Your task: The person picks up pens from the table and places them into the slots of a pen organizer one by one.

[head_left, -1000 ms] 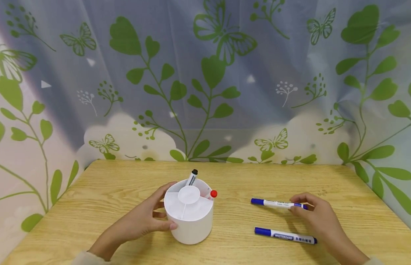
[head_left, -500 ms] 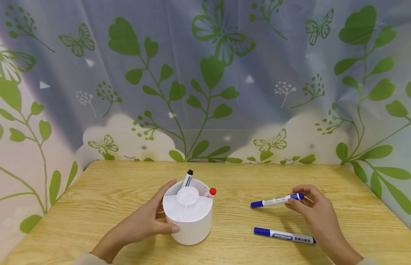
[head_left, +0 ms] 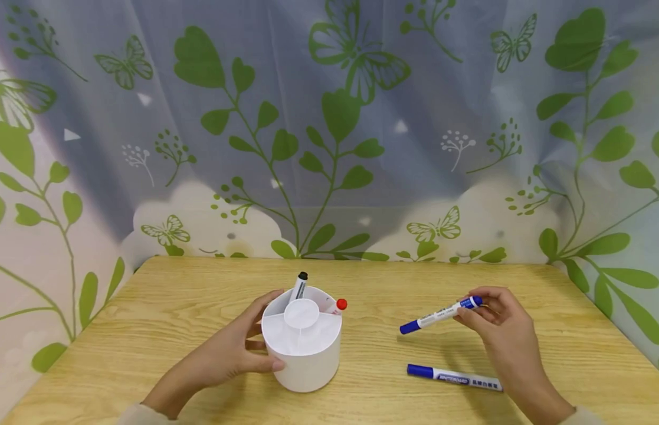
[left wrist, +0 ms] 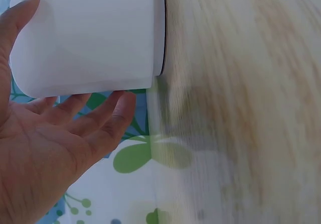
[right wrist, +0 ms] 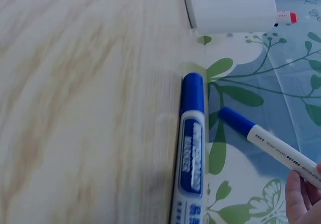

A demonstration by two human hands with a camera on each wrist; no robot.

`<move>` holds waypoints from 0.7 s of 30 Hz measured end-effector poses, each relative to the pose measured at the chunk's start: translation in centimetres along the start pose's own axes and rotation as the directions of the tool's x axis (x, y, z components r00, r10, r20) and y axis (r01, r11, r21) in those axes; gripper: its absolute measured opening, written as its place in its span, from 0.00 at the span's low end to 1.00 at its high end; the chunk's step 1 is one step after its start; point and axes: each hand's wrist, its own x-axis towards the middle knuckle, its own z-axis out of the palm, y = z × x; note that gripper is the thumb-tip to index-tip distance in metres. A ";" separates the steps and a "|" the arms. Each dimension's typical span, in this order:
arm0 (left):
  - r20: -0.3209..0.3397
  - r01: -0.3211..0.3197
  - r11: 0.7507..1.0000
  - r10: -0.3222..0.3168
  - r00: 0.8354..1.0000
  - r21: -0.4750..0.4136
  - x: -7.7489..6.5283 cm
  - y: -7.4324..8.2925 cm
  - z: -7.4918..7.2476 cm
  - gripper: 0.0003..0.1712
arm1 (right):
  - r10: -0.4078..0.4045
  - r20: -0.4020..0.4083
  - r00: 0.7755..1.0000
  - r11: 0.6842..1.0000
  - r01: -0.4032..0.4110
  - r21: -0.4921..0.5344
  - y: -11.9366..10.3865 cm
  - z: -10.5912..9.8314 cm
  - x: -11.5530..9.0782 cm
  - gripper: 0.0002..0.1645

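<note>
A white round pen holder (head_left: 308, 372) with divided compartments stands upright on the table. A black-capped marker (head_left: 298, 288) and a red-capped marker (head_left: 338, 306) lean in its back compartments. My left hand (head_left: 225, 354) holds the holder from the left, thumb on its near side and fingers round the far side; the left wrist view shows the thumb and fingers against its white wall (left wrist: 90, 38). My right hand (head_left: 507, 333) pinches a slim blue-and-white marker (head_left: 438, 316) by its right end, its blue cap pointing left and down. In the right wrist view this marker (right wrist: 281, 151) is tilted, clear of the tabletop.
A thicker whiteboard marker with a blue cap (head_left: 456, 378) lies on the wooden table (head_left: 202, 295), just in front of the raised one and beside the right wrist. A patterned curtain (head_left: 287, 118) hangs behind the table's back edge.
My right hand has lifted the slim marker off the table, its right end rising first and tilting it. The left hand and the pen holder have barely shifted.
</note>
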 end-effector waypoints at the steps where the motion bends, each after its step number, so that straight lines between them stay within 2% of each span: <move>1: 0.001 -0.002 1.000 0.002 1.000 0.002 0.0 0.0 -0.1 0.60 | -0.011 0.001 1.000 1.000 0.011 0.012 0.0 0.2 -0.1 0.17; 6: -0.003 0.016 0.999 -0.016 1.000 0.027 -0.2 0.0 -0.5 0.58 | -0.080 0.032 0.996 0.996 0.078 0.040 -0.4 1.2 -0.7 0.16; 13: -0.009 0.030 0.999 -0.030 1.000 0.037 -0.3 0.2 -0.8 0.56 | -0.190 0.090 0.978 0.979 0.182 0.090 -1.3 2.4 -1.1 0.15; 21: -0.001 0.004 0.999 -0.004 1.000 0.042 -0.5 0.4 -1.1 0.56 | -0.219 0.121 0.968 0.974 0.209 0.091 -2.3 3.3 -1.5 0.18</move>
